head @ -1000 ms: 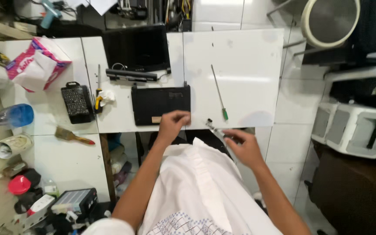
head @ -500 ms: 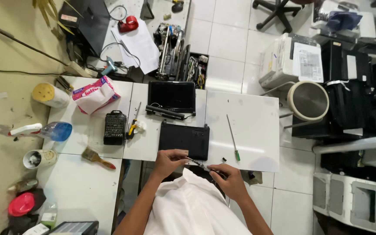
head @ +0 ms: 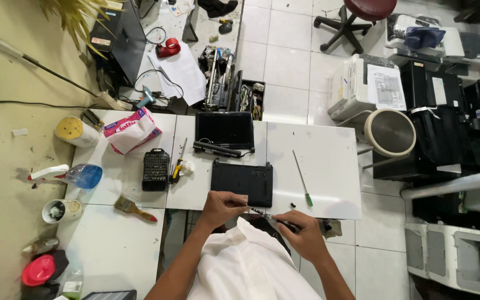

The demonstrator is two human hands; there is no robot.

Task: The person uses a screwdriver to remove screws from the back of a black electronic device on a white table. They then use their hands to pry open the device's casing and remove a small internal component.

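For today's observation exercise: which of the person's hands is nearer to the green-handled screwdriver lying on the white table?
Right. The right hand sits just below the green-handled screwdriver; the left hand is further left, at the black laptop base.

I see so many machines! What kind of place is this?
Probably a computer repair shop: an opened black laptop on the white table, a screwdriver beside it, and printers stacked around.

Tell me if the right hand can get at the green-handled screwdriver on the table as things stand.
Probably yes. The green-handled screwdriver lies alone on bare white table, just beyond the right hand, with nothing between. But that hand already grips a dark tool, so it isn't free.
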